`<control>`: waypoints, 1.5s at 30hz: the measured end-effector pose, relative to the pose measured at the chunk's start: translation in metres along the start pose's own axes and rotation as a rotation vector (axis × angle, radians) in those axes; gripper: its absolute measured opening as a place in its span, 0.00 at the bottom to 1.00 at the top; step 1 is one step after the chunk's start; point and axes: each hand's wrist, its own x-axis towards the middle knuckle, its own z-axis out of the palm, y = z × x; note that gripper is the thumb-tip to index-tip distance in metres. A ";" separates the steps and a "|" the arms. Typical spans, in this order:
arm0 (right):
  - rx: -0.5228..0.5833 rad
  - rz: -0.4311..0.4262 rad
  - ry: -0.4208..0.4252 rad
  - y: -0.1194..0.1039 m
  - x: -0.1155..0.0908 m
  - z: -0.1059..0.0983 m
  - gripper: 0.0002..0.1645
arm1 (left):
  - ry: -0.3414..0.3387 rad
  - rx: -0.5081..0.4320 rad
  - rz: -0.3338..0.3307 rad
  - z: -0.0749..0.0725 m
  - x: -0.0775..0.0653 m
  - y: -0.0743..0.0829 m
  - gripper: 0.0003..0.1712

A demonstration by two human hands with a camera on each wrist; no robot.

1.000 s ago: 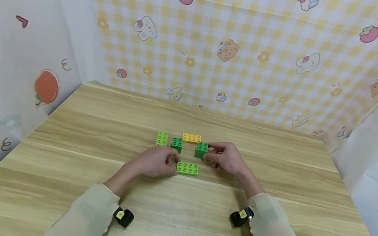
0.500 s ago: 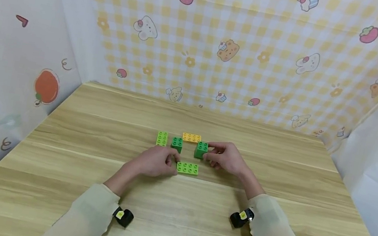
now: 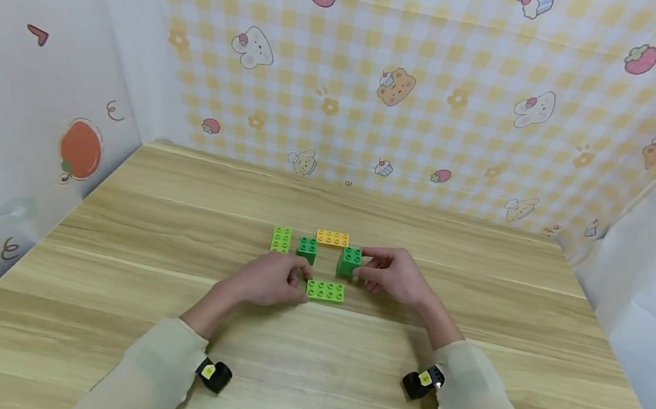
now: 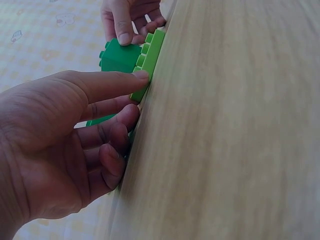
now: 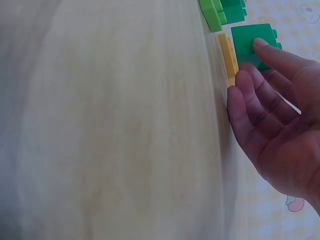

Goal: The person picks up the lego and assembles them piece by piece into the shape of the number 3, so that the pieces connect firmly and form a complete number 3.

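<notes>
Left hand (image 3: 271, 280) pinching left end of front lime eight-stud brick (image 3: 325, 291); right hand (image 3: 393, 273) pinching rightmost dark-green brick (image 3: 350, 261), just beyond lime brick. Uneven right pinch could twist green brick loose.

Before me stretches a counter (image 3: 308, 373) with a pale, streaked wood grain. Nearest me on it, a lime brick (image 3: 325, 291) lies crosswise, studs up. Beyond, to my left, a second lime brick (image 3: 281, 238) points away from me, a dark green block (image 3: 307, 250) standing just beside it; a yellow brick (image 3: 332, 238) lies crosswise farthest back.
</notes>
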 end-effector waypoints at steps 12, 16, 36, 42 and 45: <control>-0.072 -0.028 0.026 -0.009 -0.007 0.002 0.31 | -0.001 -0.004 -0.001 -0.001 0.000 -0.001 0.22; -0.074 -0.042 0.024 -0.009 -0.008 0.003 0.29 | -0.001 0.001 -0.012 0.000 0.001 -0.002 0.22; -0.071 -0.065 -0.020 -0.006 -0.012 0.007 0.29 | 0.014 -0.024 -0.001 0.000 0.002 -0.003 0.21; -0.069 -0.061 -0.036 -0.006 -0.012 0.007 0.29 | 0.015 -0.026 -0.008 0.000 0.002 -0.003 0.21; -0.067 -0.062 -0.043 -0.006 -0.012 0.008 0.29 | 0.015 -0.027 -0.012 -0.001 0.001 -0.002 0.21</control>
